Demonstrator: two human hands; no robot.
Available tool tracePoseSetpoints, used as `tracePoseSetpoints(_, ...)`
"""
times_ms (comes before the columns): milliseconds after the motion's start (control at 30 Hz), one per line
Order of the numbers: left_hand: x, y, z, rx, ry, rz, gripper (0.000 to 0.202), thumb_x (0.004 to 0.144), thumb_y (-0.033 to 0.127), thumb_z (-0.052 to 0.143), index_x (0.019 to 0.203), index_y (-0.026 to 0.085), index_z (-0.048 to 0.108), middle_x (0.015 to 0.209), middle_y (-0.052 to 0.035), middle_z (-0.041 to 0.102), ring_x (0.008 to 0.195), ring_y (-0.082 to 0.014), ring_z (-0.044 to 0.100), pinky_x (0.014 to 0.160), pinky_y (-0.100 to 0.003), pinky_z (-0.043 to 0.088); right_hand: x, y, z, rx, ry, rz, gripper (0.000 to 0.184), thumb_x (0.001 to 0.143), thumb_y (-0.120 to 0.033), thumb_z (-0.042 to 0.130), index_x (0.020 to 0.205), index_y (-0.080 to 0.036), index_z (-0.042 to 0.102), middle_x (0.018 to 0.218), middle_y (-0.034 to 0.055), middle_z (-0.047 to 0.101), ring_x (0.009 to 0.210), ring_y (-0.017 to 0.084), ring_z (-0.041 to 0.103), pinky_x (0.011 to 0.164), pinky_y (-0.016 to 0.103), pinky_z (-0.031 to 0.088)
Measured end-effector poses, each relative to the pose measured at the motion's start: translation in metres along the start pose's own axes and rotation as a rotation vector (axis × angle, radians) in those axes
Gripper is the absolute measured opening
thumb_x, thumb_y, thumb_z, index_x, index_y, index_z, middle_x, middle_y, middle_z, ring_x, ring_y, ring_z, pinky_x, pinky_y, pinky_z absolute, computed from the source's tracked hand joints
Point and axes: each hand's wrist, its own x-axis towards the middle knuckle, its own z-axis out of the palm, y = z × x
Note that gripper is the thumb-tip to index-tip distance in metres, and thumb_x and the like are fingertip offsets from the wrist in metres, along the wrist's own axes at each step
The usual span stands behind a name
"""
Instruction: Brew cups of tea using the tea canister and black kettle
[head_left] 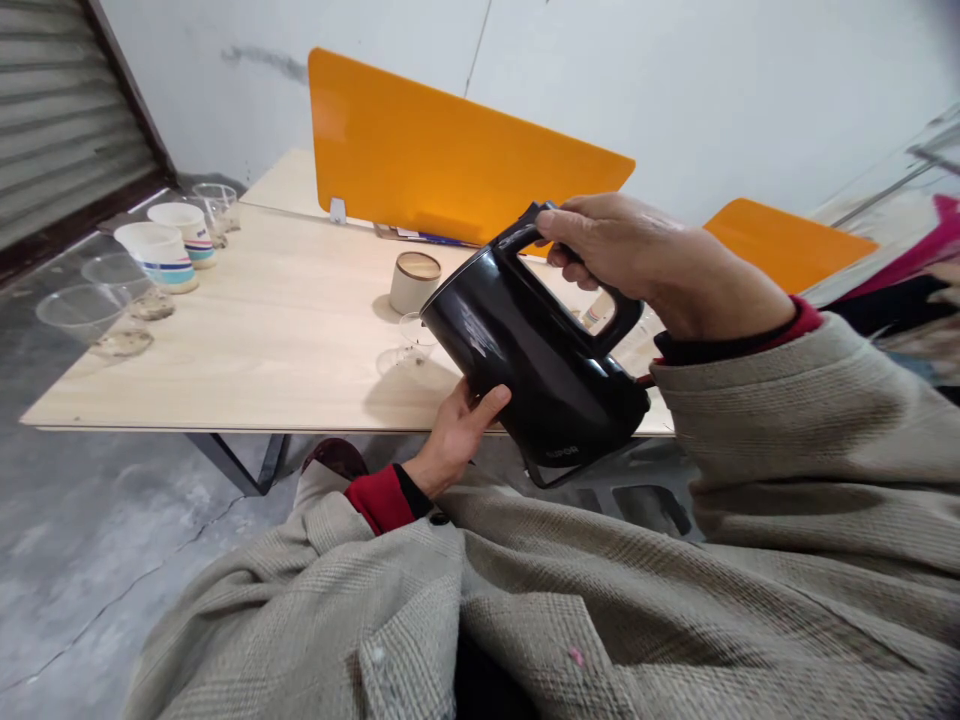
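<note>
A black electric kettle [525, 350] is tilted to the left above the front edge of the table, its base toward the lower right. My right hand [600, 235] is closed around its handle, with the thumb near the handle's upper end. Against the kettle's lower side rests my left hand [461, 425], thumb in front and the other fingers partly hidden behind. Just beyond the kettle's rim stands a small clear cup [418, 333], partly covered by the kettle. A cream canister [405, 290] with a wooden lid is behind that cup. Whether liquid flows cannot be seen.
On the left of the wooden table [292, 330] stand several clear plastic cups [120, 318] and two striped paper cups [159, 262]. An orange divider [450, 150] rises at the back, another orange panel [780, 235] at the right. Pink cloth [907, 250] shows far right.
</note>
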Motion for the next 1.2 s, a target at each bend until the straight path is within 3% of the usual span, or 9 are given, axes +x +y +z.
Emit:
tracePoseSetpoints(367,-0.002,0.001,0.002,-0.019,0.022,-0.028,0.079,0.078,0.068,0.087,0.137,0.019,0.068,0.152,-0.0150,0.067,0.141,-0.0385,0.061,0.116,-0.056,0.053,-0.003,-0.022,0.000,-0.004,-0.013,0.061,0.041,0.108,-0.018,0.051,0.068,-0.022,0.049,0.052,-0.0065,0.044,0.044,0.006,0.038,0.046,0.027,0.028)
tracePoseSetpoints(1200,-0.001,0.000,0.005,-0.042,0.054,-0.060,0.074,0.081,0.066,0.085,0.138,0.023,0.067,0.148,-0.0131,0.069,0.139,-0.0354,0.061,0.117,-0.057,0.053,0.011,-0.026,-0.002,-0.186,-0.073,0.007,0.036,0.107,-0.027,0.048,0.071,-0.023,0.049,0.059,-0.0032,0.051,0.047,0.009,0.042,0.053,0.030,0.030)
